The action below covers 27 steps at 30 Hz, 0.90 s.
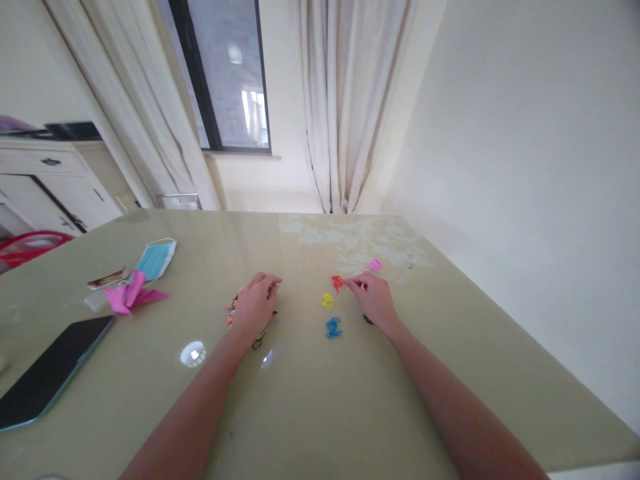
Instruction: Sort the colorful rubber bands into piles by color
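My left hand (256,303) rests over a mixed pile of small, thin coloured pieces (231,311), hiding most of it. Its fingers are loosely bent and somewhat apart, and I see nothing held in them. With fingertips pinched together, my right hand (373,297) touches the edge of a small red heap (337,283); a red piece seems to be at the tips. Nearer to me lie a yellow heap (327,301) and a blue heap (333,327). Black pieces (368,320) show partly beneath my right wrist. Beyond that hand is a pink heap (375,265).
On the left of the glossy table (300,413) are a dark-screened phone (55,367), a pink folded paper shape (133,293) and a blue face mask (156,260). A clear small object (410,259) stands at the far right. A white wall (540,200) borders the right side.
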Available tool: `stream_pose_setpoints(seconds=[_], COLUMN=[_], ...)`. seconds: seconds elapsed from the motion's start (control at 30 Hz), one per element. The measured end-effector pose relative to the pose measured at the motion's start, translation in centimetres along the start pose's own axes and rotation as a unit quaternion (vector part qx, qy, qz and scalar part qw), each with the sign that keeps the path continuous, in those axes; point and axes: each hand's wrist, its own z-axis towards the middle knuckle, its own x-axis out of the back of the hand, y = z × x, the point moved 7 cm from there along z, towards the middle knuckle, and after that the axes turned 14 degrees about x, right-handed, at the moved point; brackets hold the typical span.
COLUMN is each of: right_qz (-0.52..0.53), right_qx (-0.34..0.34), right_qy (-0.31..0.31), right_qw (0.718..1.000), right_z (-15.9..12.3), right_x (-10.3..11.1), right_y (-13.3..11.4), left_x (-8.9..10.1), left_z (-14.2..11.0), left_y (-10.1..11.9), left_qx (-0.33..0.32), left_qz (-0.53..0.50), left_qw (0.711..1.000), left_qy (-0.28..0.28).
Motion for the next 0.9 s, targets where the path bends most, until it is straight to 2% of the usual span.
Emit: stream_pose_setpoints(seconds=[0.1, 0.17, 0.27, 0.33, 0.4, 0.5, 0.6, 0.8, 0.9], right_qz=[-0.014, -0.033, -0.029, 0.015, 0.085, 0.177, 0.211, 0.218, 0.223], right_qx=[-0.011, -0.013, 0.001, 0.017, 0.036, 0.07, 0.091, 0.117, 0.12], right_qy=[-0.008, -0.004, 0.027, 0.043, 0.031, -0.015, -0.025, -0.014, 0.009], right_qw=[1.0, 0.999, 0.999, 0.999, 0.995, 0.982, 0.973, 0.969, 0.967], right_z=[0.5, 0.6, 0.2, -0.2, -0.7, -1.5, -2.0, -2.3, -2.3], right_x=[-1.0, -0.8, 0.2, 0.8, 0.8, 0.0, -0.3, -0.2, 0.6], right_y=[0.1, 0.3, 0.0, -0.9, -2.5, -5.4, -7.4, -8.2, -8.3], left_x=[0.0, -0.4, -1.4, -2.0, -2.3, -2.6, -2.8, -3.0, -2.8], left_z=[0.0, -0.1, -0.5, -1.2, -1.9, -2.8, -3.3, -4.2, -4.1], left_y=[0.5, 0.7, 1.3, 2.0, 2.9, 3.9, 4.6, 5.3, 5.4], left_qx=[-0.011, 0.0, 0.031, 0.042, 0.048, 0.047, 0.025, -0.012, -0.011], left_qz=[-0.104, -0.193, -0.299, -0.344, -0.376, -0.391, -0.388, -0.383, -0.378], left_qw=[0.994, 0.981, 0.946, 0.92, 0.898, 0.884, 0.882, 0.88, 0.882], left_qy=[-0.009, -0.037, -0.122, -0.18, -0.222, -0.253, -0.267, -0.281, -0.283])
